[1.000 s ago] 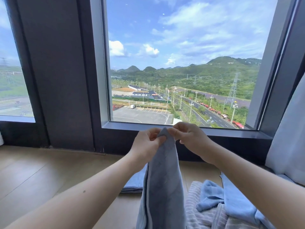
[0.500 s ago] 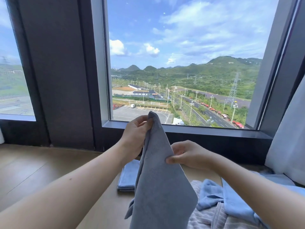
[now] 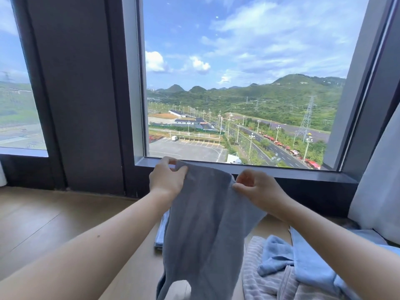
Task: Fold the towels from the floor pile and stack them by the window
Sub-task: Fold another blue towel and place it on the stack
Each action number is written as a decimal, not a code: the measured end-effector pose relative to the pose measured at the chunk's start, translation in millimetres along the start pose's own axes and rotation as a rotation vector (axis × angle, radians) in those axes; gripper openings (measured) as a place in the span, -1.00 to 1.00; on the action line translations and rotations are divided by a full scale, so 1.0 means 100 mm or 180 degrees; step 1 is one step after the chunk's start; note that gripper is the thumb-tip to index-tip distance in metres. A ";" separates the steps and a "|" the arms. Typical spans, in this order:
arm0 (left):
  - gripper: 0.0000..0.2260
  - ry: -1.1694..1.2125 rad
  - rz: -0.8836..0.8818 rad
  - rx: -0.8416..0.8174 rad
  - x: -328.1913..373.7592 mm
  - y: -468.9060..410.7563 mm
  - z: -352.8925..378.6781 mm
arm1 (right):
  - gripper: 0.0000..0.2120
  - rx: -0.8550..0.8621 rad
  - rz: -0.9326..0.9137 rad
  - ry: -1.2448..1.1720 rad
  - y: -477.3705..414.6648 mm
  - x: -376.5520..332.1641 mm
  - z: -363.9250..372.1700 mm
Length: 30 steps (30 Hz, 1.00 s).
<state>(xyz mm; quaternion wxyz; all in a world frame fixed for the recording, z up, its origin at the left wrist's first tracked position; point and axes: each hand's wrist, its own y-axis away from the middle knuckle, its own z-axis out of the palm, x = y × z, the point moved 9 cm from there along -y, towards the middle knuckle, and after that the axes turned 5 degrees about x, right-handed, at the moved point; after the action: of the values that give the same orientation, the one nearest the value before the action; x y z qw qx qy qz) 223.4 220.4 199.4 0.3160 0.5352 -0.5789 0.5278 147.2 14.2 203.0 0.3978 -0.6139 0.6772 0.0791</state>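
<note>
A grey-blue towel (image 3: 205, 224) hangs in the air in front of the window sill (image 3: 259, 171). My left hand (image 3: 166, 178) pinches its upper left corner, and my right hand (image 3: 257, 189) pinches the upper right edge, so the top edge stretches between them. Behind the hanging towel, a folded light blue towel (image 3: 161, 234) lies flat on the wooden floor below the window, mostly hidden. The loose pile lies at the lower right: a striped grey towel (image 3: 257, 276) and crumpled light blue towels (image 3: 307, 263).
Wooden floor (image 3: 54, 224) stretches to the left. A dark wall pillar (image 3: 82, 94) stands between two windows. A white curtain (image 3: 381, 191) hangs at the right edge, over the pile's far end.
My hands have moved apart from a joined pinch. The left hand kept one corner, the right hand slid along the edge, and the towel now spreads wide between them.
</note>
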 end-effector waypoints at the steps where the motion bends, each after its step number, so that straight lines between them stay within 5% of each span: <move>1: -0.79 -0.0130 0.0080 0.0004 0.01 0.01 -0.02 | -0.89 0.0063 -0.0066 -0.0074 -0.01 -0.03 -0.03; 5: -0.70 -0.0463 0.0849 -0.0829 0.22 0.16 0.24 | -0.78 0.0119 -0.0373 -0.0109 -0.01 -0.15 -0.05; 11: -0.59 -0.0708 0.1263 -0.1923 0.32 0.55 0.68 | -0.71 0.0119 -0.0537 -0.0407 0.01 -0.25 -0.01; 18: -0.90 -0.0567 0.1130 -0.1648 0.28 0.46 0.63 | -0.78 0.0115 -0.0612 -0.0644 0.04 -0.30 0.02; 30: -0.94 -0.0365 0.0740 -0.0955 0.10 0.12 0.27 | -0.95 -0.0864 0.0254 0.0289 0.12 0.28 0.05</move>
<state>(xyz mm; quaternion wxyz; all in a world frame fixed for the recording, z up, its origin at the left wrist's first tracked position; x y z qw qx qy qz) 215.2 190.0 198.9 0.2956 0.4409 -0.7260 0.4371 140.4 -1.7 176.9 0.2767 -0.6376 0.7015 0.1578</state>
